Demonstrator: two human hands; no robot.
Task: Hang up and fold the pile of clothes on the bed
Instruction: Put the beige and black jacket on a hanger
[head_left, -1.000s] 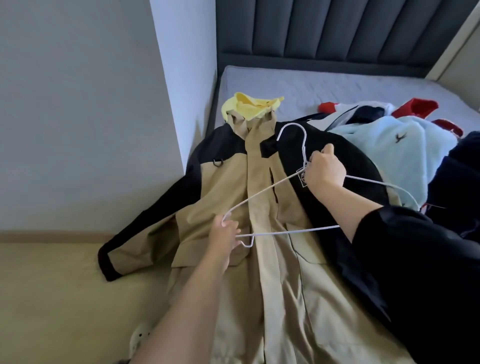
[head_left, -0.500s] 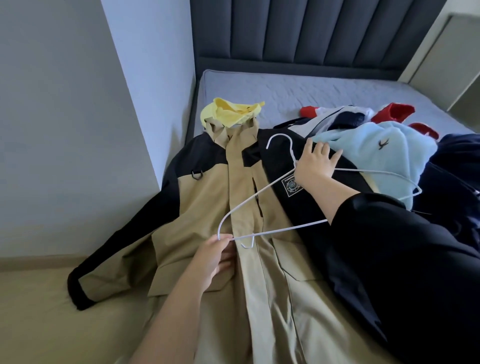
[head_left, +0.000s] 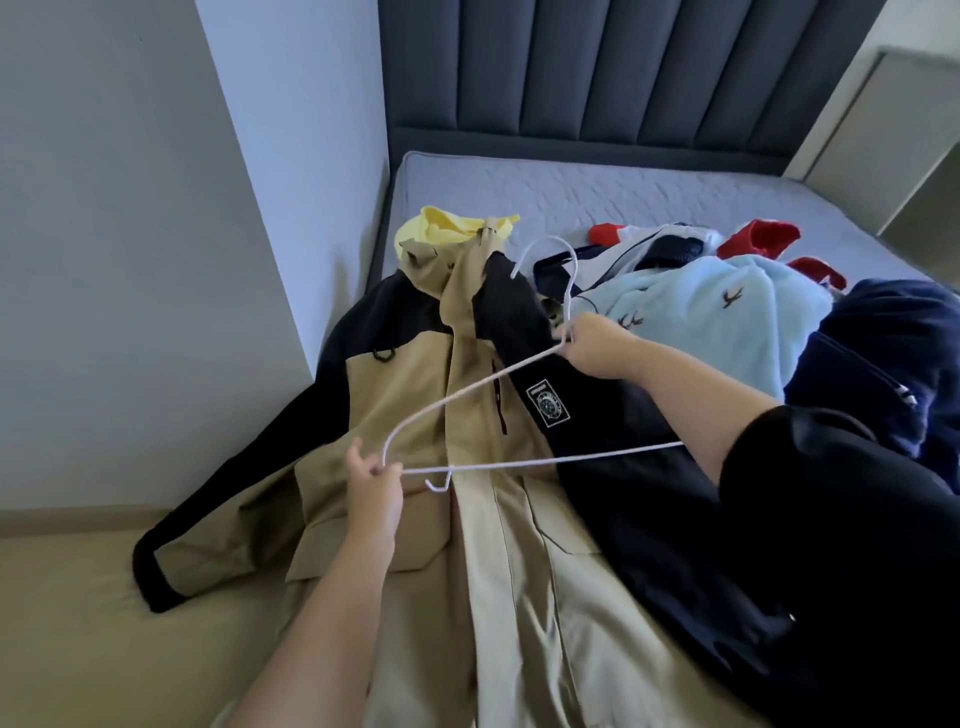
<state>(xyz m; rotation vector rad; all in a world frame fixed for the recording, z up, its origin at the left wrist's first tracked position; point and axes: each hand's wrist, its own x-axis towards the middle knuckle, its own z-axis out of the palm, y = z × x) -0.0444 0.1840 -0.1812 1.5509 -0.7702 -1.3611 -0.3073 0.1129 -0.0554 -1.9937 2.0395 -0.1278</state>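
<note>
Bed (head_left: 597, 192), grey mattress, dark padded headboard (head_left: 597, 67) at its far end; it carries everything we list below.

Jacket (head_left: 415, 395), tan with black shoulders and sleeves, lies front up and spread along the near left part of the bed, its collar toward the headboard and one sleeve trailing off to the left.

Pile of clothes (head_left: 701, 306), to the right of the jacket: we count a light blue piece on top, navy and red pieces around it. A yellow garment (head_left: 441, 228) lies just beyond the jacket's collar.

Hanger (head_left: 540, 457), white wire, is held over the jacket's chest, hook pointing toward the headboard. We cannot tell whether it touches the cloth.

Right hand (head_left: 597, 345), forearm reaching in from a black sleeve (head_left: 831, 519), has its fingers curled round the hanger's neck just below the hook.

Left hand (head_left: 374, 488), bare forearm stretched forward from below, pinches the hanger's left shoulder bend between thumb and fingers.
</note>
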